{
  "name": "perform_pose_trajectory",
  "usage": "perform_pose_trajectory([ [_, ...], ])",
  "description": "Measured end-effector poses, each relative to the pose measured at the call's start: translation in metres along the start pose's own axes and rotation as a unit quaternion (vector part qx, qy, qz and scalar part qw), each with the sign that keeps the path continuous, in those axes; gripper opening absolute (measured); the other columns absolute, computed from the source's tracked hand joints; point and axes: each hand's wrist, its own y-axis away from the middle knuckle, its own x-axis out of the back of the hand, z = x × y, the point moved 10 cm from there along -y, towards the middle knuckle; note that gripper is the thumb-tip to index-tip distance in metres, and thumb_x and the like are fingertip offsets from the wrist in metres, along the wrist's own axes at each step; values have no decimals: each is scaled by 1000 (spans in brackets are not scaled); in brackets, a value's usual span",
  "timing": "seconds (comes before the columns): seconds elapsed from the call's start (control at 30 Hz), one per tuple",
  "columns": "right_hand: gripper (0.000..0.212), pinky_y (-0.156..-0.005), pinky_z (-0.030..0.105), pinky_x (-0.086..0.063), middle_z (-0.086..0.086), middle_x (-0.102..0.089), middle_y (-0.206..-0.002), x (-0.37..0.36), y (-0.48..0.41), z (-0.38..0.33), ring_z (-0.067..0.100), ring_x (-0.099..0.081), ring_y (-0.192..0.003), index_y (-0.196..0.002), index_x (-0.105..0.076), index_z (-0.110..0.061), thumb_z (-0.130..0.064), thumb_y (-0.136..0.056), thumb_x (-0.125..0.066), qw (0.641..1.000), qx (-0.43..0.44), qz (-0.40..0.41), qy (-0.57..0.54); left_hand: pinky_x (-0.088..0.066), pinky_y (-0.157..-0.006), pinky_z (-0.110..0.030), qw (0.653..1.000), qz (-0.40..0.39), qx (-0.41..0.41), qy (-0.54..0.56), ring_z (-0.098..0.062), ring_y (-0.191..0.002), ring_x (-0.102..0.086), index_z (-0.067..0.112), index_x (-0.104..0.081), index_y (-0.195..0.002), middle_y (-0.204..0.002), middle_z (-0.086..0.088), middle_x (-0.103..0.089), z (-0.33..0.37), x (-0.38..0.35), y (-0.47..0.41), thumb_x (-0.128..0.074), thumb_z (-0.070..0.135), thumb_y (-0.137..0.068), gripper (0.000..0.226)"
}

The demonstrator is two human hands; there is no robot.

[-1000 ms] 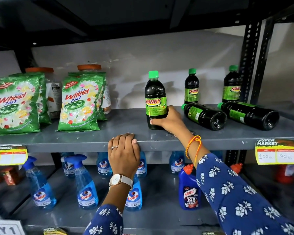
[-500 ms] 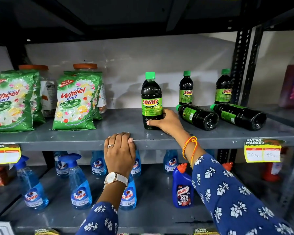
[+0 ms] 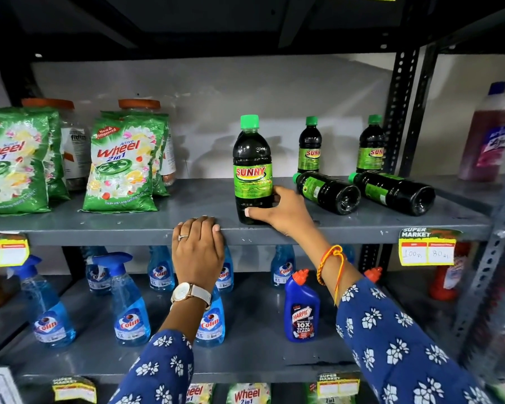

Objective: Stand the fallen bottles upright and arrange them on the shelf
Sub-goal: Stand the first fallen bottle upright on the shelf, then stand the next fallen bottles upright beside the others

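We saw the right hand point(image 3: 283, 209) wrapped around the lower part of an upright Sunny bottle point(image 3: 252, 170), its fingers point(image 3: 252, 212) curled across the front of the base and the thumb side against the label's edge. That bottle stood near the front edge of the grey shelf point(image 3: 187, 205), green cap up.

To its right, two fallen bottles lay on their sides: the nearer fallen bottle point(image 3: 327, 192) just beside the right hand, and the farther fallen bottle point(image 3: 394, 192) toward the shelf's upright post. Both had their green caps pointing left and back, their bases toward us. Behind them, two more upright bottles stood at the back of the shelf, the left rear bottle point(image 3: 310, 147) and the right rear bottle point(image 3: 371, 147).

The left hand point(image 3: 197, 252) lay flat over the shelf's front lip, fingers closed together and bent over the edge, holding nothing but the shelf itself.

Further left on the same shelf stood green Wheel detergent packs point(image 3: 123, 164). On the shelf below we saw blue Colin spray bottles point(image 3: 129, 319) and a Harpic bottle point(image 3: 301, 310).
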Motion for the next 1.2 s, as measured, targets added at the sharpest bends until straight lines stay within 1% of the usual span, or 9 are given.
perform_pose_trajectory([
  [0.3,32,-50,-3,-34,-26,-56,-70,-3,4,-1,-24,-51,-60,-82,-57,-33,-32,-59,-79,1000,24,11,-3,-38,-96,-47,1000,-7,9,0,-35,-90,-60,6,-63,-98,-99,-16,-68,1,1,0,-31,24,-95,37],
  [0.5,47,-65,14,-46,1,-71,-94,-4,4,2,10,-64,-81,-102,-62,-15,-35,-62,-78,999,27,28,9,-38,-97,-49,999,-20,36,26,-38,-92,-60,4,-64,-98,-99,-18,-68,1,3,1,-30,24,-94,40],
  [0.63,58,-72,17,-47,0,-69,-100,-4,5,4,15,-64,-96,-105,-60,-16,-49,-61,-77,1000,17,5,-3,-36,-101,-53,991,-4,86,102,-41,-105,-55,-3,-60,-109,-112,-24,-63,4,12,4,-30,25,-92,44],
  [0.7,80,-77,18,-45,6,-65,-111,18,1,9,19,-60,-106,-118,-55,-10,-63,-59,-71,999,-9,41,-27,-38,-100,-51,989,41,43,138,-40,-111,-50,-8,-56,-113,-118,-27,-59,27,24,8,-35,22,-92,42],
  [0.77,80,-83,29,-48,14,-64,-111,57,-7,13,26,-60,-105,-123,-53,-4,-59,-67,-68,992,-21,124,-24,-41,-97,-46,983,50,-63,164,-35,-110,-52,-6,-58,-113,-117,-25,-61,73,29,11,-39,20,-91,39],
  [0.87,41,-70,34,-48,20,-69,-91,116,-20,10,36,-63,-88,-103,-62,-2,-34,-78,-63,968,-26,221,115,-45,-93,-37,971,-8,-173,166,-31,-103,-60,-1,-61,-112,-110,-17,-66,143,15,6,-42,25,-90,39],
  [0.93,34,-69,34,-46,21,-67,-97,129,-30,11,38,-62,-92,-100,-62,-3,-29,-78,-61,957,-46,194,209,-51,-84,-37,978,-60,-158,123,-32,-96,-63,-1,-63,-110,-104,-17,-69,166,-4,-2,-41,30,-90,43],
  [1.1,68,-89,40,-42,13,-59,-119,117,-44,40,35,-50,-112,-119,-52,-10,-58,-72,-62,900,-108,49,419,-50,-65,-40,984,-138,-101,53,-36,-72,-64,4,-67,-88,-79,-18,-69,174,-41,-2,-39,36,-89,43],
  [1.2,74,-96,44,-41,10,-54,-126,112,-46,59,35,-46,-119,-124,-48,-12,-53,-67,-70,871,-157,10,465,-49,-66,-39,987,-124,-94,44,-34,-73,-64,6,-66,-87,-79,-15,-69,173,-45,-1,-39,38,-89,42],
])
